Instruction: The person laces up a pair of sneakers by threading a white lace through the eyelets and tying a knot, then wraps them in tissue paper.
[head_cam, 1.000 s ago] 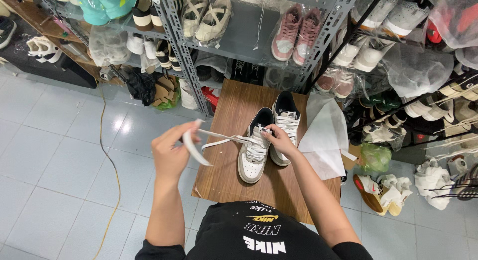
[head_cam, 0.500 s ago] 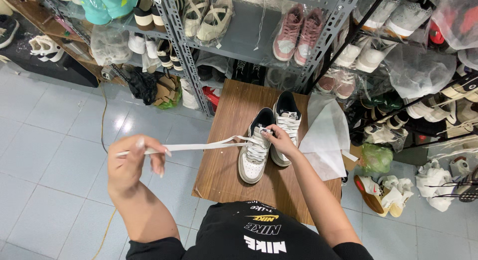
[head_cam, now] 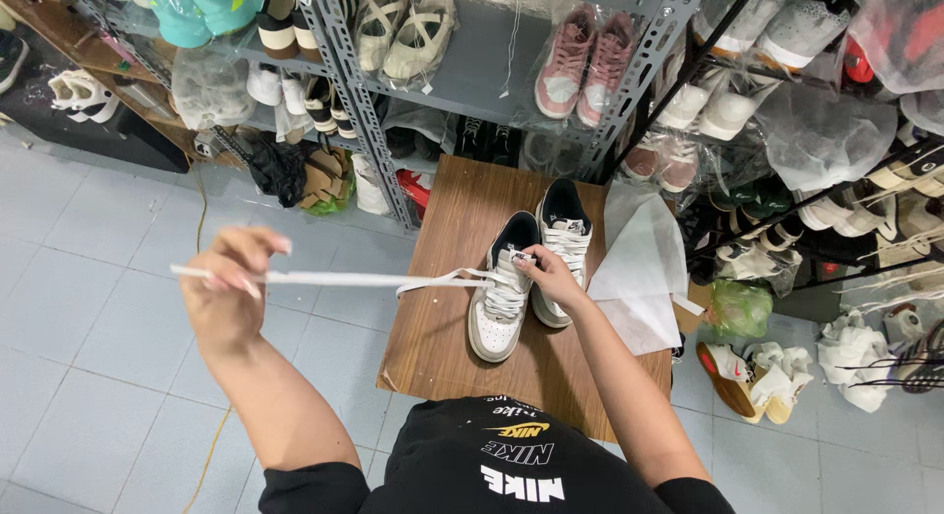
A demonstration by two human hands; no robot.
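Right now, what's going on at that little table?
A person is lacing a sneaker on a small wooden table. The left hand pulls a white lace out taut to the side, pinched in its fingers. The right hand rests on the sneaker's tongue near the top eyelets. A second sneaker stands beside the first, with a white sheet of paper to its right. Shelves of bagged shoes stand behind.

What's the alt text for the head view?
Left hand pulls a flat white shoelace taut sideways from a white-and-grey sneaker that the right hand steadies on a small brown wooden table, beside its mate.
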